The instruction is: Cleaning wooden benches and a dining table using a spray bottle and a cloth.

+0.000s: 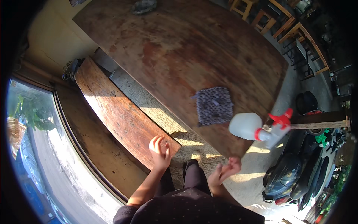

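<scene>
A large wooden table lies before me. Near its close corner stands a white spray bottle with a red and white trigger head. Just left of it, a purple-grey woven cloth lies flat on the wood. My left hand is raised over the near end of a wooden bench, fingers slightly curled and holding nothing. By the table's near corner, below the bottle, is my right hand, empty, its thumb apart from the partly curled fingers.
The wooden bench runs beside the table on the left, below a window ledge. A glass dish sits at the table's far end. Parked at the right is a dark motor scooter. Wooden stools stand beyond the table.
</scene>
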Tool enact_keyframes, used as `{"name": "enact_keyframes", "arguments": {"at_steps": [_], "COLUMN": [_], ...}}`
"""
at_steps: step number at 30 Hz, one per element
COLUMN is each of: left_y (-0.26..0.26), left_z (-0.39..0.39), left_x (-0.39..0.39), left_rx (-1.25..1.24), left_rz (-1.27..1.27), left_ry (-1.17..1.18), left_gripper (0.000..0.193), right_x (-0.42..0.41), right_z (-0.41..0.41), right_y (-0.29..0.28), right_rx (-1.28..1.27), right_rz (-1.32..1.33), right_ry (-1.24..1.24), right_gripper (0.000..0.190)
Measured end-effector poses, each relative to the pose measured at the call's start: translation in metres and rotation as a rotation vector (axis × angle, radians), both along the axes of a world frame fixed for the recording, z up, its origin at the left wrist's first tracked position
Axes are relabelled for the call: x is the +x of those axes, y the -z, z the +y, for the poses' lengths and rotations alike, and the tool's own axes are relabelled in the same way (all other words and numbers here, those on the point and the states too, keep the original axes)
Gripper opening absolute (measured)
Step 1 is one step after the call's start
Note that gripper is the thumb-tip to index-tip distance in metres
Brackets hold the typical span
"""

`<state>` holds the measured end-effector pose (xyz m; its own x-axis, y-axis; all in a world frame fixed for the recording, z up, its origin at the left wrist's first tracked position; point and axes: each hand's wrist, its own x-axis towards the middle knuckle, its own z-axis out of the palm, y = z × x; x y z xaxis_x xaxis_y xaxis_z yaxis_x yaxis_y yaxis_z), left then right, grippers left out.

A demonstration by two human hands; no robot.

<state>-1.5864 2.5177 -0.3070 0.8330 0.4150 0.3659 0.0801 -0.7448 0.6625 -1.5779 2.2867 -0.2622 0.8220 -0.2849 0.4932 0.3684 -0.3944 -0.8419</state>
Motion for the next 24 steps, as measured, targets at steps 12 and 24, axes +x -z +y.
{"name": "enact_keyframes", "arguments": {"at_steps": [12,24], "left_y": [-0.086,-0.088], "left_z": [-0.106,-0.105], "left_x": [0.171,0.178], "left_rx": [0.439,0.473], "left_rz": [0.105,0.153], "left_ry": [0.394,0.281], "left_gripper": [0.058,0.054], "right_x": [0.173,0.080], "right_z": [-0.055,-0.138], "right_y": [-0.111,-0.146], "right_rx": [0.149,0.364], "right_rz": [-0.015,0.542], "right_ry": [-0.453,-0.540], "right_gripper": [0.081,0.045]}}
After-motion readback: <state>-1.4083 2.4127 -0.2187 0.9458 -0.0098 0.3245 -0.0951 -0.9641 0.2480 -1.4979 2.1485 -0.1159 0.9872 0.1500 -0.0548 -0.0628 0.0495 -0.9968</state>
